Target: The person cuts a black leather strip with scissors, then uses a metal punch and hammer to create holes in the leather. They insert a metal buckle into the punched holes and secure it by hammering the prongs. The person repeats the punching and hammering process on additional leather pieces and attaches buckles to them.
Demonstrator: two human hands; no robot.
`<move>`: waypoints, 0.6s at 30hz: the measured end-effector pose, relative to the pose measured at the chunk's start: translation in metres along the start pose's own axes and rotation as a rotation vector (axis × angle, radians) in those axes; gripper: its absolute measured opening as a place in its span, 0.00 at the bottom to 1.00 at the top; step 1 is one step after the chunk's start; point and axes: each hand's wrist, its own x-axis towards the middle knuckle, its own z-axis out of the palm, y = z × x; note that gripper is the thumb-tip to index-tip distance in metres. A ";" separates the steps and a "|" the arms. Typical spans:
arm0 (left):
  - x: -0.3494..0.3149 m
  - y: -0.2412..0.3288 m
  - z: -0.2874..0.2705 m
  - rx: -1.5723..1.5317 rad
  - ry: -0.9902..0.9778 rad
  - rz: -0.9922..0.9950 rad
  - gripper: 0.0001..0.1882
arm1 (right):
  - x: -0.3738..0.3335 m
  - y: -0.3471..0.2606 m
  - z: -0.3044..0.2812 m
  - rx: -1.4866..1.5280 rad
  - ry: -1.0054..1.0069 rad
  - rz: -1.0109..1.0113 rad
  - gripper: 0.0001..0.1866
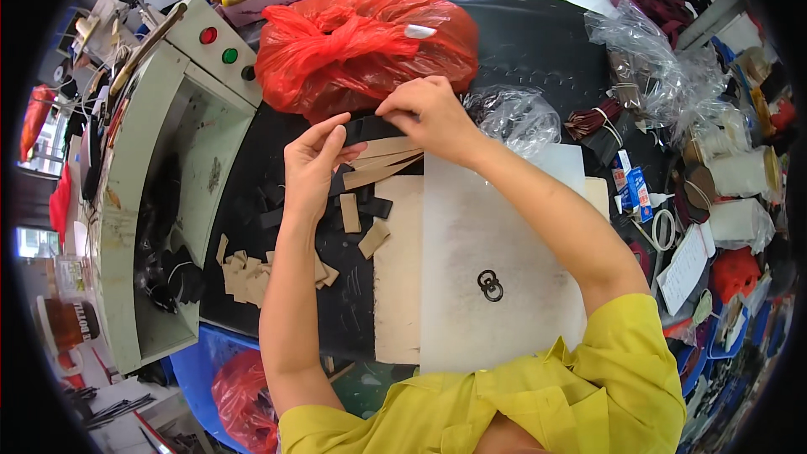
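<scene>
Rings (489, 286) lie on the sheet (504, 210), strips (246, 277) to its left.

"What furniture stood there?"
"A black-topped table (542, 29), with a pale metal housing (126, 210) along its left side."
"Were there windows (38, 242)?"
"Yes, at the far left, bright with light."
"And the floor (370, 395)?"
"Green, glimpsed below the table's near edge."

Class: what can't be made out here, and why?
All in the head view:
Black strip: partly hidden by left hand and right hand.
Tied red bag: crumpled plastic obscures its contents.
Tan board: partly under white sheet.
Black rings: joint too small.
</scene>
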 end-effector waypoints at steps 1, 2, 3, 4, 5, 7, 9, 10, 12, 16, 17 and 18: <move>0.001 -0.003 -0.001 0.004 0.010 -0.005 0.14 | 0.000 0.002 0.001 0.006 0.023 0.016 0.04; 0.001 -0.006 -0.004 0.000 0.024 -0.018 0.14 | 0.000 0.003 0.004 0.076 -0.009 0.064 0.05; 0.005 -0.008 -0.006 -0.007 0.031 -0.024 0.14 | 0.003 0.006 0.003 0.137 -0.036 0.110 0.06; 0.009 -0.011 -0.009 -0.013 0.038 -0.030 0.14 | 0.005 0.007 0.003 0.199 -0.064 0.155 0.07; 0.011 -0.015 -0.012 0.009 0.069 -0.043 0.14 | 0.000 0.009 0.010 0.226 -0.058 0.105 0.08; 0.015 -0.024 -0.018 0.052 0.128 -0.066 0.14 | -0.006 0.018 0.019 0.105 -0.228 0.125 0.10; 0.016 -0.034 -0.022 0.282 0.169 -0.036 0.13 | -0.011 0.022 0.023 -0.082 -0.404 0.101 0.11; 0.019 -0.036 -0.026 0.397 0.196 -0.017 0.13 | -0.014 0.018 0.023 -0.132 -0.506 0.113 0.12; 0.022 -0.035 -0.030 0.746 0.240 0.139 0.11 | -0.015 0.024 0.030 -0.179 -0.506 0.107 0.14; 0.005 -0.028 -0.020 1.064 0.302 0.519 0.11 | -0.021 0.022 0.031 -0.250 -0.483 0.097 0.10; -0.003 -0.025 -0.016 1.056 0.270 0.547 0.10 | -0.023 0.020 0.031 -0.269 -0.502 0.136 0.08; -0.010 -0.024 -0.016 1.056 0.244 0.573 0.10 | -0.023 0.020 0.034 -0.280 -0.520 0.171 0.07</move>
